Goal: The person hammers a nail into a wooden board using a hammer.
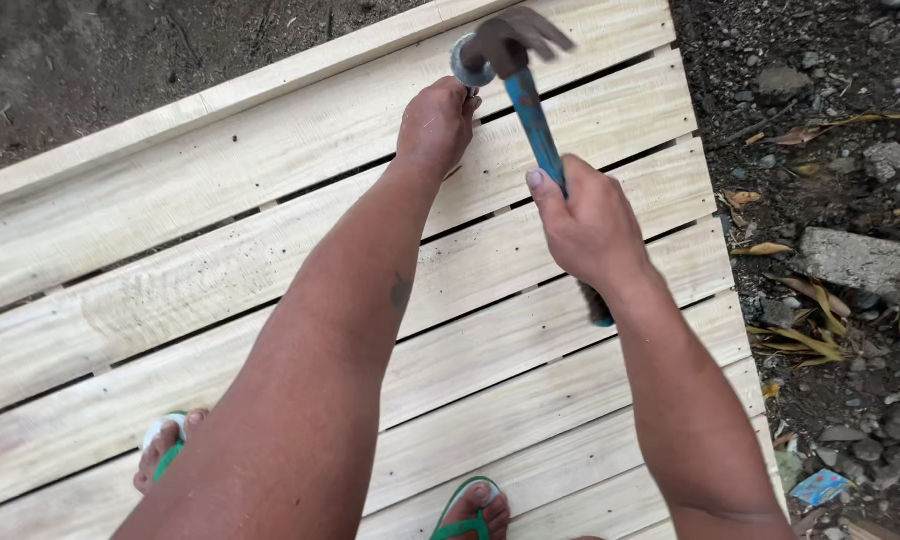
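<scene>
My right hand [588,222] grips the blue handle of a claw hammer [530,110]. The hammer's metal head, blurred by motion, is over the far planks near my left hand. My left hand [436,125] rests closed on a pale wooden slat platform [220,290], fingers pinched at a spot just under the hammer head. What they pinch is too small to see. Both forearms reach forward across the slats.
My feet in green flip-flops [166,448] [472,512] stand on the near slats. Dark gaps run between the planks. Bare soil lies beyond the far edge. To the right are stones [863,262], dry leaves and a blue scrap [820,487].
</scene>
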